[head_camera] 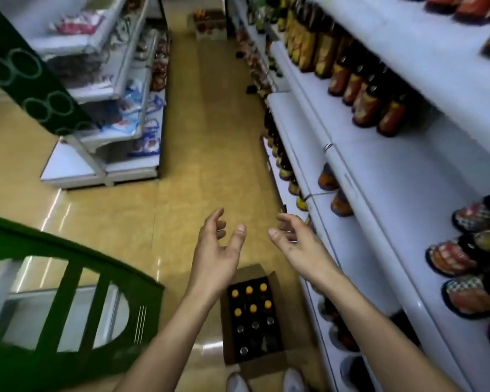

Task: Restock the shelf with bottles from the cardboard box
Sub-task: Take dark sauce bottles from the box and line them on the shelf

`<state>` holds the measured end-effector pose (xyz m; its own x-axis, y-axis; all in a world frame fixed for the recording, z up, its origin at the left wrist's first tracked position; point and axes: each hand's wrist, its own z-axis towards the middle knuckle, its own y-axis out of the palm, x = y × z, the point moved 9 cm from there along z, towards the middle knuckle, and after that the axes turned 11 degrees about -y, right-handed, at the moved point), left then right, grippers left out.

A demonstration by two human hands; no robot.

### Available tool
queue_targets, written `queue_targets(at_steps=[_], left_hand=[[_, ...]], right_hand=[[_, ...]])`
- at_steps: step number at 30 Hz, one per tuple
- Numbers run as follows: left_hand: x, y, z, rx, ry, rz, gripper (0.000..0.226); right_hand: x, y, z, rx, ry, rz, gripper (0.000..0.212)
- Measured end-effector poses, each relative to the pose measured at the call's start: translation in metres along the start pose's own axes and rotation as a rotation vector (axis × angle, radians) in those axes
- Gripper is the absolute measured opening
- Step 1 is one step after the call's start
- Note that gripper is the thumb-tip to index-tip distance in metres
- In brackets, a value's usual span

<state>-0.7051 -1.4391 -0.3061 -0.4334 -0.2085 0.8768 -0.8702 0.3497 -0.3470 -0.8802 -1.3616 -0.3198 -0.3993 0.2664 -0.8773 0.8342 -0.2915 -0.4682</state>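
Both my hands are empty right now, my left hand [218, 250] and my right hand [294, 241] held apart in the air with fingers loosely spread, above the cardboard box [252, 363] that sits open on the floor by my feet, just beside the foot of the shelf [393, 176]. The bottles [251, 308] in it stand upright, orange caps at the far end and darker ones nearer me, with some gaps at the near end. So I judge the restocking partly done, most of the box left.

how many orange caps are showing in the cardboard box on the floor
6 orange bottle caps, in two rows of three at the far end of the brown cardboard box. The nearer bottles have silver caps. The left arm crosses the box's edge, so more may be hidden.
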Motion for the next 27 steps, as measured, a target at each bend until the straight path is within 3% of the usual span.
queue_targets(at_steps=[14,27], left_hand=[[-0.218,0.075,0.072,-0.026,-0.332,0.142,0.066],[-0.45,0.184,0.065,-0.143,-0.588,0.284,0.068]], right_hand=[[0.199,0.127,0.029,-0.311,0.233,-0.076,0.053],[0.407,0.222,0.003,-0.556,0.335,-0.201,0.051]])
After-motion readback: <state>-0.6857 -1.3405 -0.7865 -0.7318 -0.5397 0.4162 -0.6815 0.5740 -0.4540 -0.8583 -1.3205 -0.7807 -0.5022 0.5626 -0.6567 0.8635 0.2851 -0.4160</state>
